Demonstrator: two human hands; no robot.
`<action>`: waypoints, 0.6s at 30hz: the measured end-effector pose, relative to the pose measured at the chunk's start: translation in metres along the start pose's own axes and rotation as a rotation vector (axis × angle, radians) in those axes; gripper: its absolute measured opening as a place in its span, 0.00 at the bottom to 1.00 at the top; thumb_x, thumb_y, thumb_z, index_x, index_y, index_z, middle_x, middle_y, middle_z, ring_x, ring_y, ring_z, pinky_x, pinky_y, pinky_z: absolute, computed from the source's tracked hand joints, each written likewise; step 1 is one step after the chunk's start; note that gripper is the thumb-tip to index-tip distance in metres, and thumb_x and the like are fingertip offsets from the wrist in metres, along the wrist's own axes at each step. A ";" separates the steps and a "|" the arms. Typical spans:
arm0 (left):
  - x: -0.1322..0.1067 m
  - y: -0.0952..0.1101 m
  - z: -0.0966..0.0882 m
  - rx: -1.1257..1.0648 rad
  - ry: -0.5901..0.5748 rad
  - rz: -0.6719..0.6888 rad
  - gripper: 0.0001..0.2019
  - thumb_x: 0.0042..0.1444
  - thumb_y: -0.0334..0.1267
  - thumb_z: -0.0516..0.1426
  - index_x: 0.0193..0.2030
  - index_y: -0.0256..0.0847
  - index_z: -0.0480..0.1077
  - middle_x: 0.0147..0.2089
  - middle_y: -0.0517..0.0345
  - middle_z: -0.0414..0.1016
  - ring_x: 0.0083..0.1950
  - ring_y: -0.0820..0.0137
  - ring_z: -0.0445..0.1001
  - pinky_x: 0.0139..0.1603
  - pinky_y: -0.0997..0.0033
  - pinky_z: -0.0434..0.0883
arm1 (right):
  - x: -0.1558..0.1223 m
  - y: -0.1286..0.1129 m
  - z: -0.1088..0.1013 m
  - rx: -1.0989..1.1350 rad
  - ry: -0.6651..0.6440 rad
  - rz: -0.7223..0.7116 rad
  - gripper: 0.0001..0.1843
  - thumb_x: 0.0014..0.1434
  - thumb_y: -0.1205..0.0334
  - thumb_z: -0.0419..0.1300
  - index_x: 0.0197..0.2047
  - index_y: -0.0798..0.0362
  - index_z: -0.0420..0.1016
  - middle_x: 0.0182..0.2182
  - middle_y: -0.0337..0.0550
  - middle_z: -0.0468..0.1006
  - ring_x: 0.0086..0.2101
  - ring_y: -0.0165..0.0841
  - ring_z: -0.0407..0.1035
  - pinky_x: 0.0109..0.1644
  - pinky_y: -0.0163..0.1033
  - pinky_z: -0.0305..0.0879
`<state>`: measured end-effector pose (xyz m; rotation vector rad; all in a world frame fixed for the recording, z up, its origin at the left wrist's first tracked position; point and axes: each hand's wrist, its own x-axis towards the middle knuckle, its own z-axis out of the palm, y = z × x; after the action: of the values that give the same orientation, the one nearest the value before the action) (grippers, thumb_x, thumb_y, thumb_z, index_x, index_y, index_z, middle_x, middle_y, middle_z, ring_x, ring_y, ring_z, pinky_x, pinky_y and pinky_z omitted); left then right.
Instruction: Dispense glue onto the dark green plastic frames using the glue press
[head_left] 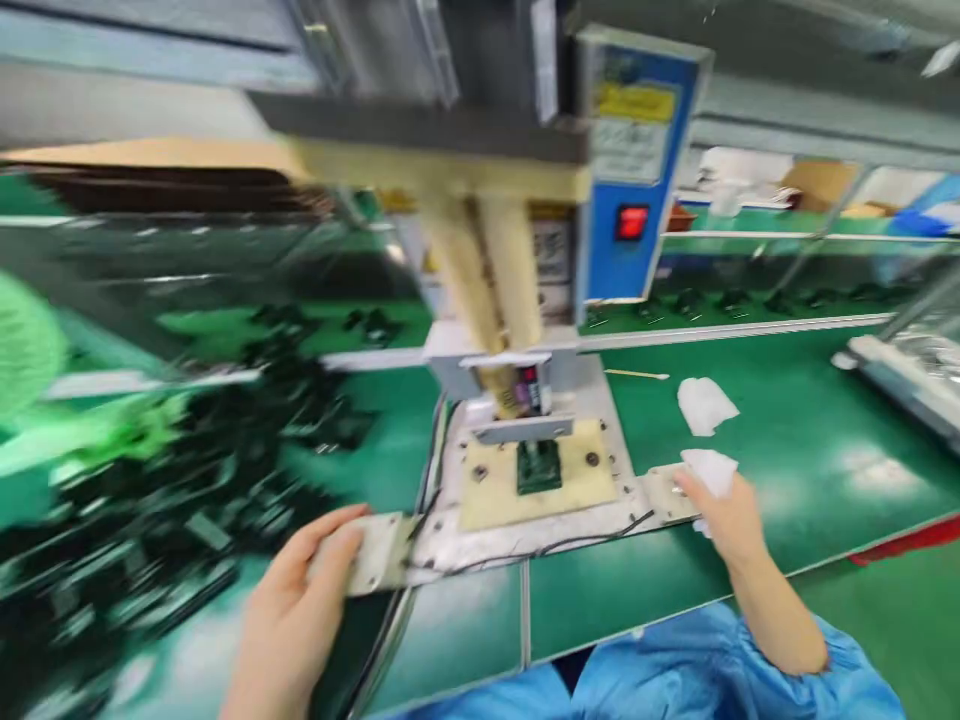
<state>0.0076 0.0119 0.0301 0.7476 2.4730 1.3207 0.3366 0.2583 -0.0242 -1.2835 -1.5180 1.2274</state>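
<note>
In the head view a bench press stands in the middle on a metal base (442, 540). A small black plastic part (538, 468) sits on its cream-coloured bed plate (487, 500), right under the press head (525, 430). My left hand (304, 590) is closed around the outer end of the left metal side plate (379, 555), thumb and fingers at its edge. My right hand (726, 520) lies at the right side plate (660, 495), thumb on it, with a crumpled white wipe (712, 470) held in the fingers. Its lower fingers are hidden.
A large heap of black plastic parts (150, 540) covers the left of the green bench, near a bright green basket (26, 350). Another white piece (705, 403) and a cotton swab (637, 374) lie right of the press. A blue control box (634, 180) with a red switch hangs above.
</note>
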 end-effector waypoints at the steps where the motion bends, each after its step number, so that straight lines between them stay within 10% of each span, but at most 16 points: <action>1: -0.004 -0.009 -0.001 -0.037 0.034 -0.052 0.15 0.59 0.55 0.56 0.45 0.49 0.71 0.44 0.65 0.75 0.44 0.60 0.72 0.39 0.66 0.71 | 0.001 0.002 -0.003 -0.051 0.049 0.012 0.36 0.41 0.39 0.72 0.46 0.58 0.79 0.41 0.54 0.80 0.45 0.50 0.73 0.52 0.54 0.69; 7: -0.010 -0.019 0.007 -0.113 0.105 -0.042 0.21 0.59 0.54 0.55 0.49 0.40 0.71 0.45 0.53 0.75 0.40 0.63 0.72 0.37 0.67 0.69 | 0.005 0.019 -0.017 -0.158 0.215 0.015 0.35 0.38 0.41 0.75 0.43 0.59 0.79 0.39 0.54 0.80 0.40 0.50 0.74 0.44 0.51 0.72; 12: -0.014 0.012 0.003 0.142 0.274 0.407 0.14 0.60 0.44 0.59 0.49 0.40 0.71 0.49 0.51 0.72 0.52 0.58 0.70 0.57 0.58 0.66 | 0.004 0.026 -0.022 -0.110 0.154 -0.093 0.33 0.43 0.44 0.75 0.45 0.60 0.78 0.37 0.52 0.79 0.38 0.46 0.74 0.41 0.47 0.73; 18: 0.010 0.070 0.025 -0.006 -0.376 0.431 0.34 0.52 0.52 0.66 0.62 0.42 0.61 0.61 0.48 0.67 0.59 0.56 0.69 0.63 0.55 0.67 | 0.002 0.020 -0.018 -0.087 0.154 -0.033 0.34 0.43 0.44 0.76 0.45 0.60 0.78 0.40 0.54 0.79 0.39 0.46 0.74 0.42 0.48 0.72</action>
<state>0.0331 0.0670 0.0744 1.4401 2.0773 1.1722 0.3579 0.2638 -0.0398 -1.3721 -1.4887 1.0266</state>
